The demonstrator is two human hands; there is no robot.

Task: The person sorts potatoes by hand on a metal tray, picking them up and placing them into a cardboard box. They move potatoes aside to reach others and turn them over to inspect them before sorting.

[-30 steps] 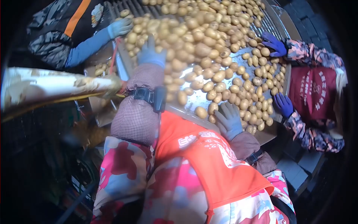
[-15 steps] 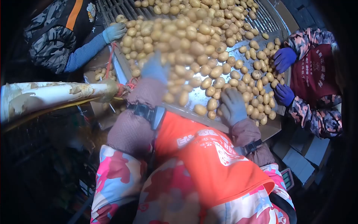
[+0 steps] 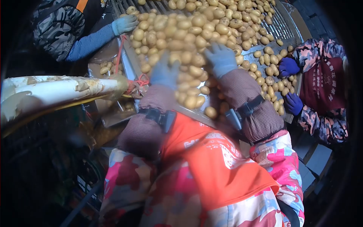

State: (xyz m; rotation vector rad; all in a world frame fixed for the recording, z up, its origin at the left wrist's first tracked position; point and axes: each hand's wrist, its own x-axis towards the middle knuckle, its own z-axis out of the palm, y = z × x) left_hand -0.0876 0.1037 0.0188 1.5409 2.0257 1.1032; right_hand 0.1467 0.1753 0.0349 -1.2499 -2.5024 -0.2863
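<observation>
My left hand (image 3: 165,72), in a blue-grey glove, rests against the left side of a heap of yellow potatoes (image 3: 185,24). Its fingers look spread, though motion blurs them. To its right, my right hand (image 3: 222,59) wears the same kind of glove and lies over the heap with fingers apart. Neither hand has visibly closed around a potato. Between my forearms, several potatoes lie near the front edge of the metal sorting table (image 3: 249,56). Some potatoes close to my hands are smeared by motion.
A co-worker's gloved hand (image 3: 125,24) touches the heap at upper left. Another co-worker's purple-gloved hands (image 3: 291,85) are at the right edge. A white pipe (image 3: 64,89) juts in from the left. Cardboard boxes (image 3: 319,159) stand at lower right.
My right hand has moved up and left from the front edge onto the heap. My left hand has shifted slightly right and down. The view has shifted a little.
</observation>
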